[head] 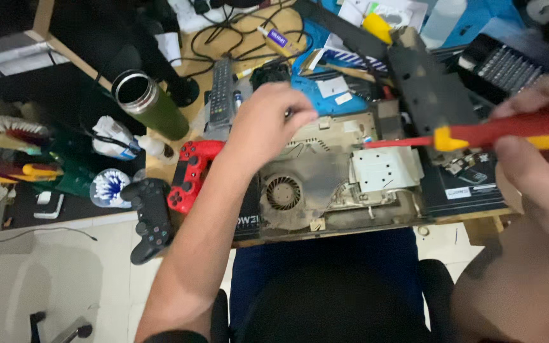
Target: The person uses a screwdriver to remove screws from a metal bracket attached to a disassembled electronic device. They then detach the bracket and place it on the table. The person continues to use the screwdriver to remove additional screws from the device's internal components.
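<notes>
Two hands work over an opened game console [341, 184] lying on the desk edge. Left hand [268, 124] is curled, fingers pressing on the console's back edge. Right hand [535, 146] grips a red-and-yellow screwdriver [478, 133], its tip above the metal drive cage [386, 168]. Two game controllers [169, 194] lie left.

Right hand [535, 152] blurred, cut by frame edge.
</notes>
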